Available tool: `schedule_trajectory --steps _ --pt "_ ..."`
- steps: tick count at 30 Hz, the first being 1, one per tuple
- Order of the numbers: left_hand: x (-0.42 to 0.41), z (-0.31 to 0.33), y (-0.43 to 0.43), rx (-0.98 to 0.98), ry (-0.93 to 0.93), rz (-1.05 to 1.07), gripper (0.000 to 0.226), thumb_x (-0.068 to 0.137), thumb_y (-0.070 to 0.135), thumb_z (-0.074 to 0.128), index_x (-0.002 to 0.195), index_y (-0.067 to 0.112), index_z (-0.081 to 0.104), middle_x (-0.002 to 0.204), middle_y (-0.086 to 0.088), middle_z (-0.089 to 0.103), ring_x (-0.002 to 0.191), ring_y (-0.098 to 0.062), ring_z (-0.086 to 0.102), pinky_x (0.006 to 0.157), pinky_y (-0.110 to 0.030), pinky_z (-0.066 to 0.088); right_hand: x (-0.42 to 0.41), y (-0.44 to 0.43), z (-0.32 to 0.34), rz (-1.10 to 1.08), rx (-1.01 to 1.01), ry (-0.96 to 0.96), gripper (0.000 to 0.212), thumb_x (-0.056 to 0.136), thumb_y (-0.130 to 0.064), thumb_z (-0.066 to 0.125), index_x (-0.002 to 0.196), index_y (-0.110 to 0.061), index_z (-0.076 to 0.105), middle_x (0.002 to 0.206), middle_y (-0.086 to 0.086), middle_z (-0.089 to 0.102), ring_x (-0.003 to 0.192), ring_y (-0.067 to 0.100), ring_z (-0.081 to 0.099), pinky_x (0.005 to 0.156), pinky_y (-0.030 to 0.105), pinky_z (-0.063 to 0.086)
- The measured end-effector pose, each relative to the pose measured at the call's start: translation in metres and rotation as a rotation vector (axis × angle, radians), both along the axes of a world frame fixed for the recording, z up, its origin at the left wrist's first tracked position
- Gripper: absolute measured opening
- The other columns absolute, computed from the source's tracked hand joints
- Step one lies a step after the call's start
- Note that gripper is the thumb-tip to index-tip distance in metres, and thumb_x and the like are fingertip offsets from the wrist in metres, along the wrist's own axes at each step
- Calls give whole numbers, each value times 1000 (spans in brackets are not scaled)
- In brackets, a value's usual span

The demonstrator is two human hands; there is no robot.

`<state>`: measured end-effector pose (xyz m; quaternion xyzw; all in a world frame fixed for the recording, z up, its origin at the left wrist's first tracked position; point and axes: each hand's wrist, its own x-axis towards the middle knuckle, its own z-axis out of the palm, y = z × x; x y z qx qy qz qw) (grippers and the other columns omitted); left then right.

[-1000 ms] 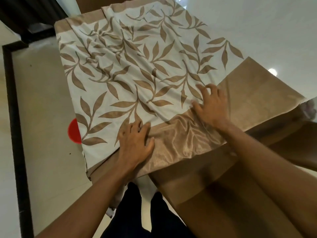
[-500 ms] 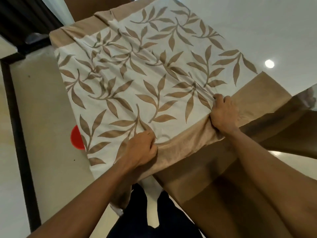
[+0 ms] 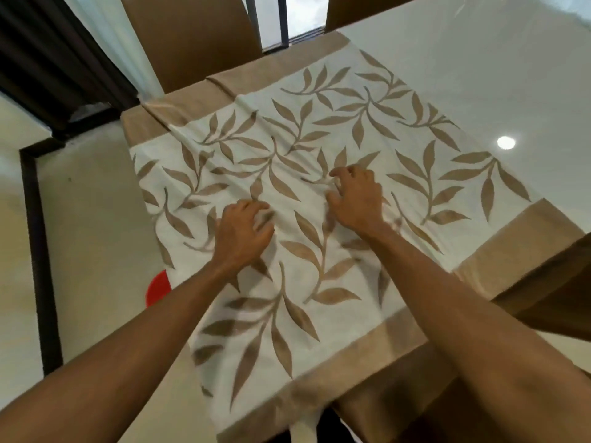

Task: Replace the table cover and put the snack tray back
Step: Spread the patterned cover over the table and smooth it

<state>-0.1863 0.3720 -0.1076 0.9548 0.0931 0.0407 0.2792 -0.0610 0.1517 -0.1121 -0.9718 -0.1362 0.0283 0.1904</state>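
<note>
1. Table cover (image 3: 399, 129): spread flat over one end of the table (image 3: 479, 59), near border hanging off the edge. Snack tray: not in view.
2. Left hand (image 3: 244, 231): on the cover's middle, left of centre. Fingers curled, tips dug into the cloth. Blurred, so pinch or no pinch: cannot tell.
3. Right hand (image 3: 356, 198): just right of the left one, slightly further up the cover. Fingers bent and splayed, tips bearing down, no fold visible between them.
4. Probable reason for the claw posture: fingertip friction to drag and square the cloth without lifting it. Looks like final positioning and smoothing.
5. Cover material: thin white centre panel, tan leaf-sprig print, plain beige border (image 3: 543, 225) with slight sheen. Soft creases across the left half, one pleat at the far border.
6. Right of the cover: bare glossy white tabletop with a lamp reflection. Slick, so probably easy sliding and easy overshoot.
7. Beyond the cover's far edge: tan chair (image 3: 192, 43). At the cover's left edge, down on the floor: red rounded thing (image 3: 158, 287), half hidden, unidentifiable.
8. Status estimate: cover nearly seated, tray step not begun.
</note>
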Motion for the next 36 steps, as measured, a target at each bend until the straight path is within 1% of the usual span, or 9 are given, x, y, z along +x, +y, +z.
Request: schedule_trajectory --steps 6,10,12,15,21,28,31,34,36 --pt "113 -3 99 176 79 -5 67 87 58 52 145 24 49 151 -7 45 144 -32 31 117 -54 25 123 107 -16 93 -58 44 54 95 -51 52 144 -30 49 151 6 45 137 35 39 108 54 38" --pt "205 -18 153 281 262 -74 77 94 69 39 158 36 14 168 -3 11 154 -29 3 120 -62 1 209 163 -35 108 -210 148 70 93 -78 30 155 -46 26 169 2 16 153 40 12 119 68 9" --pt "244 -28 166 287 306 -93 80 92 77 27 159 36 11 168 -3 6 154 -30 -1 119 -64 -4 237 178 -42 80 -243 155 76 89 -84 20 157 -52 15 171 -1 2 156 40 -2 117 73 -3" --pt "285 -44 167 310 296 -112 86 87 85 12 159 39 5 168 -1 -5 154 -28 -7 118 -64 -8 263 178 -52 27 -219 117 81 85 -89 11 158 -53 8 172 -3 -5 156 37 -12 116 74 -7" --pt "341 -59 145 355 176 -144 81 88 83 8 158 42 1 168 2 -7 154 -26 -10 117 -66 -9 319 146 -51 -84 -319 61 79 84 -90 4 156 -57 -1 171 -4 -11 156 39 -11 115 72 -10" --pt "366 -63 138 370 150 -184 82 88 83 13 158 42 1 168 1 -7 154 -28 -9 116 -68 -8 347 126 -56 -83 -260 109 86 79 -95 10 156 -57 4 171 -6 -9 156 38 -12 115 75 -8" --pt "367 -59 139 370 207 -193 82 88 83 13 157 43 -1 168 1 -9 154 -29 -11 114 -70 -9 338 118 -49 -59 -172 137 86 84 -91 29 158 -47 19 172 -3 7 157 34 4 120 69 2" --pt "350 -53 131 318 226 -188 78 90 80 13 158 42 3 168 1 -6 154 -31 -11 114 -71 -10 297 103 -40 -125 -11 57 70 92 -73 48 150 -35 43 163 1 36 150 29 32 121 58 20" --pt "319 -51 103 302 167 -238 75 92 78 14 157 42 5 168 2 -4 154 -30 -10 116 -68 -10 249 78 -38 -165 -11 -6 62 96 -63 50 147 -29 49 158 2 42 145 26 37 119 54 22"
